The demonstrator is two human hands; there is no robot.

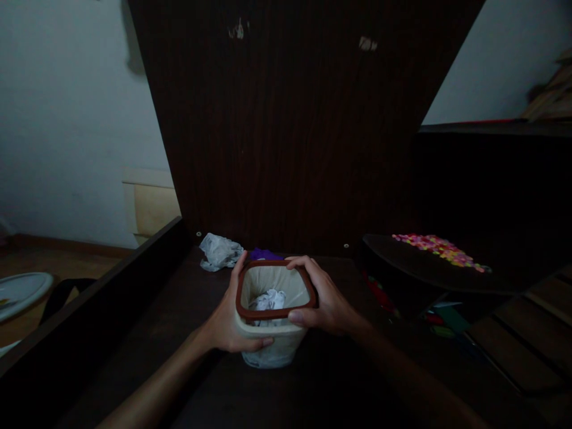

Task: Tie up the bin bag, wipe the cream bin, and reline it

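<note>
A small pale wastebasket (271,351) with a thin liner bag stands on the dark wooden surface in front of me. Crumpled white paper (270,300) lies inside it. The basket's brown rim ring (263,314) is at its mouth, with a narrow gap under its front edge. My left hand (226,322) is wrapped round the basket's left side, thumb across the front. On the right, my right hand (324,295) grips the ring, with its thumb on the front corner and fingers at the back.
Behind the basket lie a crumpled clear plastic bag (218,251) and something purple (266,254). A tall dark wooden panel (286,131) rises at the back. To the right, a curved dark shelf (402,253) holds colourful small pieces (440,247). A raised side board (98,286) runs along the left.
</note>
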